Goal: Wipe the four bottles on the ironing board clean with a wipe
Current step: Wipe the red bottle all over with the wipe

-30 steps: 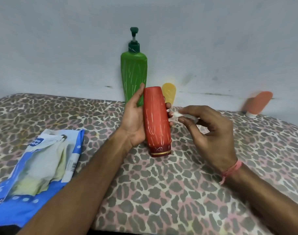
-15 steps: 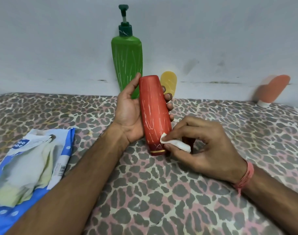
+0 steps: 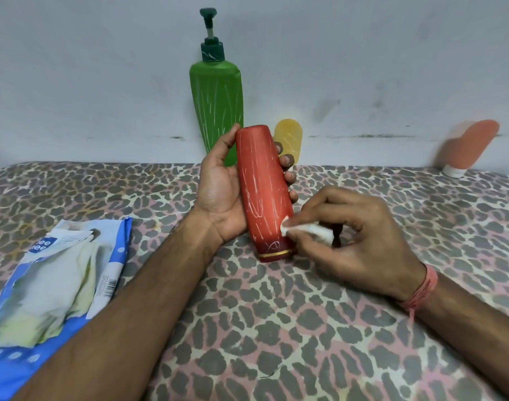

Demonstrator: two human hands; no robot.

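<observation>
A: What lies nearest?
B: A blue wipe pack [image 3: 49, 287] at the near left of the board [image 3: 276, 328], which has a leopard-print cover. Both forearms reach in from the near edge, and the right wrist wears a pink thread [image 3: 421, 290]

A: And the hands?
B: The left hand [image 3: 224, 195] wraps the red bottle [image 3: 263, 189], thumb up one side and fingertips curled round the other. The bottle stands cap-down on the board, tilted a little. The right hand [image 3: 354, 241] pinches a small white wipe [image 3: 305, 228] between thumb and fingers, with the wipe's tip touching the bottle's lower right side, just above the dark cap band

A: Farther back?
B: A green pump bottle [image 3: 217, 111] and a yellow bottle [image 3: 289, 140] are right behind the red one, by the wall [image 3: 102, 68]. An orange bottle [image 3: 470, 146] leans on the wall far right, white cap down, well apart from the rest
</observation>
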